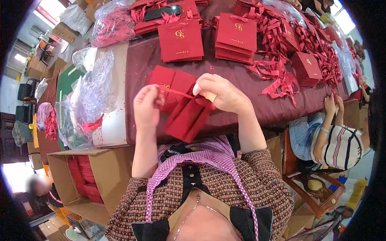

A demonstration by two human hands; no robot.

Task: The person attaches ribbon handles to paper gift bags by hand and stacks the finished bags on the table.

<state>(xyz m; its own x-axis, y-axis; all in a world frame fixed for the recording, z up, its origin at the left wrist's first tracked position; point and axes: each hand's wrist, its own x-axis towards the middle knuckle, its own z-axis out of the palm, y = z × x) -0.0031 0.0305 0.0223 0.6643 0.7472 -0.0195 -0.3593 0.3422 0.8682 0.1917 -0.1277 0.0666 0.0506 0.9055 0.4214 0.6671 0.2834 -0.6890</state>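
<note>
A small dark-red paper bag (187,120) is tilted in front of me, its folded side towards my body. My right hand (223,93) is closed at the bag's top edge, with a white covering on one fingertip. From there a red ribbon (177,92) runs taut to my left hand (147,105), which pinches it between closed fingers. What lies inside the right fingers is partly hidden. Just beyond lies another red bag (171,76) with gold lettering, partly covered by the ribbon and the first bag.
Stacked red bags (181,42) and another bag stack (236,36) lie across the maroon-covered table (138,56). Loose ribbons (277,76) heap at the right. Clear plastic wrap (94,80) lies left. A carton (108,176) of red bags stands below. A person in a striped top (341,146) sits right.
</note>
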